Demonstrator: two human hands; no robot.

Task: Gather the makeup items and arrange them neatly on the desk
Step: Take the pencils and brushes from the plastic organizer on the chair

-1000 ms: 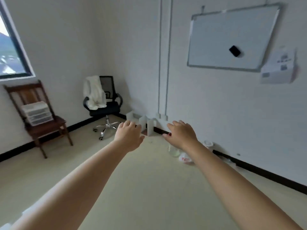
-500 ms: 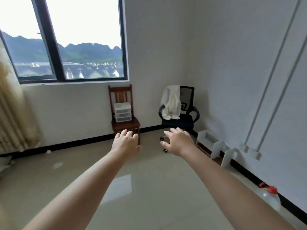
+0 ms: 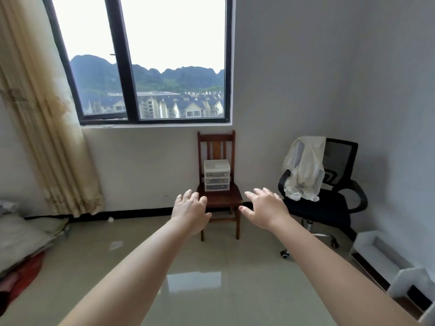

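Note:
Both arms stretch out in front of me at mid height. My left hand (image 3: 190, 211) and my right hand (image 3: 264, 209) are empty, palms down, fingers spread and relaxed. Beyond them a small white plastic drawer box (image 3: 216, 175) stands on the seat of a brown wooden chair (image 3: 220, 200) against the wall under the window. Both hands are well short of the box and touch nothing. No desk and no loose makeup items are in view.
A black office chair (image 3: 329, 208) with a white garment (image 3: 303, 168) over its back stands right of the wooden chair. White shelf pieces (image 3: 386, 260) lie by the right wall. A beige curtain (image 3: 44, 128) hangs left, bedding (image 3: 21, 238) below it. Glossy tiled floor (image 3: 195, 278) lies ahead.
The view has swung left from the whiteboard wall to the window. The wooden chair with the drawer box has moved to the centre and looks nearer. Both hands stay outstretched and empty.

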